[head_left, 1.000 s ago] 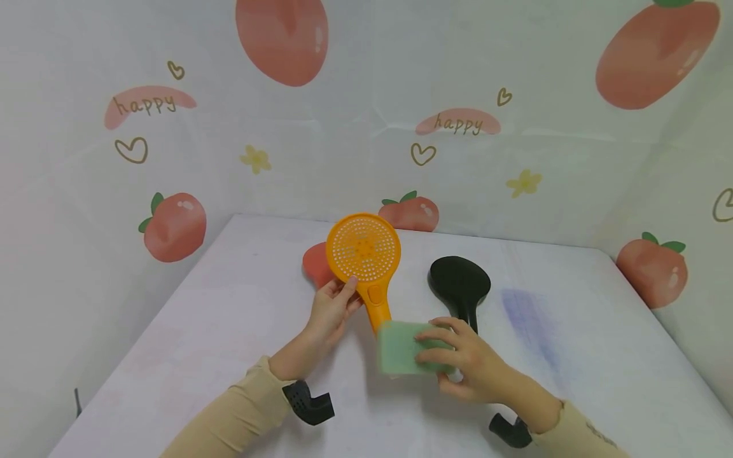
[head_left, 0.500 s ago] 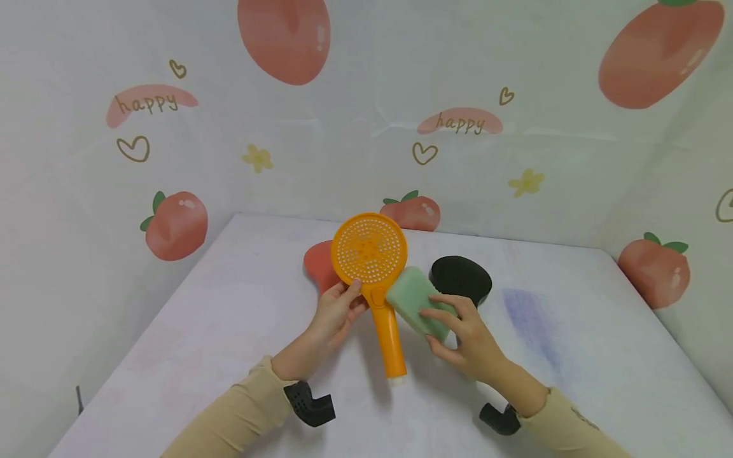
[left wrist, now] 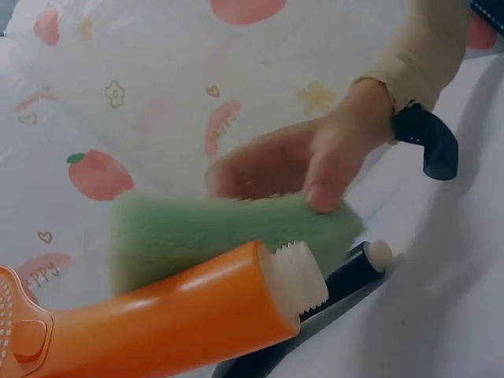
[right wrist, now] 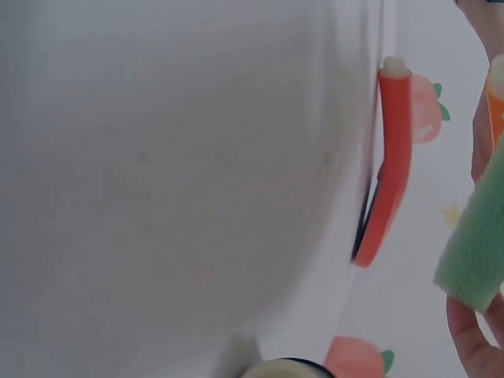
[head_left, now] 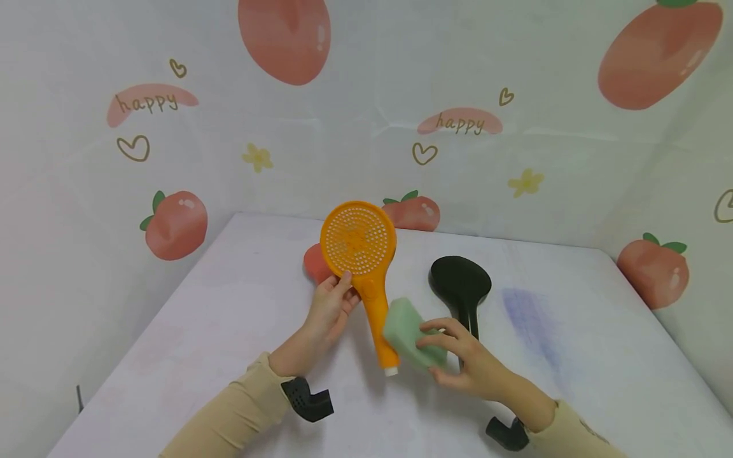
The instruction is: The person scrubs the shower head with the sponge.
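Note:
An orange shower head [head_left: 375, 305] with a perforated round face is held up above the table by my left hand [head_left: 331, 312], thumb at the face's lower rim. Its white threaded end [left wrist: 298, 277] shows in the left wrist view. My right hand [head_left: 472, 356] grips a green sponge [head_left: 408, 334] between fingers and thumb. The sponge lies against the right side of the shower head's handle. In the right wrist view the sponge [right wrist: 476, 244] and part of the fingers [right wrist: 466, 331] appear at the right edge.
A black shower head [head_left: 460, 280] lies on the white table [head_left: 229, 305] at the right. Behind my left hand lies a red shower head [head_left: 316, 264], partly hidden; its handle [right wrist: 394, 142] shows in the right wrist view. A printed cloth wall [head_left: 343, 146] stands behind.
The sponge has moved from the handle's lower end up toward the shower head's neck, then back down along the handle. The shower head has shifted slightly up and left over the last half second.

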`<action>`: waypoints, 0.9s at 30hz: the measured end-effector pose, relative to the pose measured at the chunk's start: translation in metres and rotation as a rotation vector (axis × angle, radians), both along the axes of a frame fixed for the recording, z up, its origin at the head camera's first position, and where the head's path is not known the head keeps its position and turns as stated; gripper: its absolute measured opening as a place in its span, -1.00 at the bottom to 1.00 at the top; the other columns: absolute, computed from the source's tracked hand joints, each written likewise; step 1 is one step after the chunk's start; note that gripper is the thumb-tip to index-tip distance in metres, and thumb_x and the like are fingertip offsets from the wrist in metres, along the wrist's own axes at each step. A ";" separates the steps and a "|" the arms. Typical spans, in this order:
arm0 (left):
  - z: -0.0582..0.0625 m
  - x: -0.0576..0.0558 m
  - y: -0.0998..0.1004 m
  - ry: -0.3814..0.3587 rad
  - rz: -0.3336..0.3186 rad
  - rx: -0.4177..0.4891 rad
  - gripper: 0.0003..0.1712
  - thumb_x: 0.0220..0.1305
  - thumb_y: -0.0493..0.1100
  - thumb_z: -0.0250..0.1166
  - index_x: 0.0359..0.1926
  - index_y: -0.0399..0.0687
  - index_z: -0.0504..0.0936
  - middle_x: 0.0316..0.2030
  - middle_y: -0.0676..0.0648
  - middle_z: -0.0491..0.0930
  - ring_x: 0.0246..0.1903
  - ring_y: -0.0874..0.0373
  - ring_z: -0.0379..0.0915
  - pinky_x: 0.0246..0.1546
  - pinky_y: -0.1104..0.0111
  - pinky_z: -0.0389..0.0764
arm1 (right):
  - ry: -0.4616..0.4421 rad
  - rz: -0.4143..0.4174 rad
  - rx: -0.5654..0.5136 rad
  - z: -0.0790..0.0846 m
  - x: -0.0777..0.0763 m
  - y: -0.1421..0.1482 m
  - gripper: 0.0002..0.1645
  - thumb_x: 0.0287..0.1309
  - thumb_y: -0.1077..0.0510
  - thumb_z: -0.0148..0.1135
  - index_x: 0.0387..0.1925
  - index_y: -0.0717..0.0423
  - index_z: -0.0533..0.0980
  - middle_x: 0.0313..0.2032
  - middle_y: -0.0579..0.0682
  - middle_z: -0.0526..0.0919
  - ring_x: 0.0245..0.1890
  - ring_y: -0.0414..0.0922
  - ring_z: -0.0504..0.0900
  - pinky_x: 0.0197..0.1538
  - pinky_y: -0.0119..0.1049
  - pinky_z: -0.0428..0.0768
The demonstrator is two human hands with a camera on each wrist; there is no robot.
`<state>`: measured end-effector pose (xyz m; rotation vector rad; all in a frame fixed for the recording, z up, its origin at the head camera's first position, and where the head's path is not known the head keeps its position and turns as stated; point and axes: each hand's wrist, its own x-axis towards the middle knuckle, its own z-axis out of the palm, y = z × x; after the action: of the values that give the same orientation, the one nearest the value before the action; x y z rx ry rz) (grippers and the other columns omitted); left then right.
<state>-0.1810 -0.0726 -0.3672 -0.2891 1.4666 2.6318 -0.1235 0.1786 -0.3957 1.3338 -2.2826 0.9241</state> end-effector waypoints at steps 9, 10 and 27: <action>0.005 0.003 -0.001 0.000 -0.003 -0.011 -0.52 0.46 -0.18 -0.12 0.28 -0.38 0.18 0.04 -0.11 0.39 -0.17 0.27 0.44 0.00 0.42 0.57 | 0.093 0.061 -0.017 -0.005 -0.002 0.000 -0.74 0.16 0.02 0.14 -0.11 -0.04 0.50 -0.01 0.06 0.46 -0.01 -0.13 0.39 0.05 -0.48 0.36; 0.004 0.003 0.000 -0.002 -0.012 -0.018 -0.52 0.46 -0.18 -0.12 0.27 -0.38 0.19 0.03 -0.11 0.40 -0.16 0.27 0.45 0.01 0.41 0.56 | 0.106 0.053 -0.031 -0.004 -0.003 -0.002 -0.74 0.18 0.00 0.11 -0.11 -0.03 0.50 -0.02 0.07 0.46 -0.03 -0.12 0.40 0.04 -0.47 0.36; 0.003 0.012 0.009 0.041 -0.115 -0.005 -0.55 0.45 -0.22 -0.11 0.26 -0.36 0.21 -0.10 0.00 0.49 -0.19 0.30 0.49 -0.14 0.50 0.58 | 0.066 -0.091 -0.178 -0.002 -0.012 -0.020 -0.64 0.21 -0.08 0.09 -0.13 0.08 0.52 -0.03 0.15 0.46 0.02 -0.06 0.38 0.00 -0.48 0.43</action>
<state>-0.1686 -0.0636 -0.3642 -0.1474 1.4555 2.5590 -0.1353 0.1590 -0.3981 1.1585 -2.1378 1.0106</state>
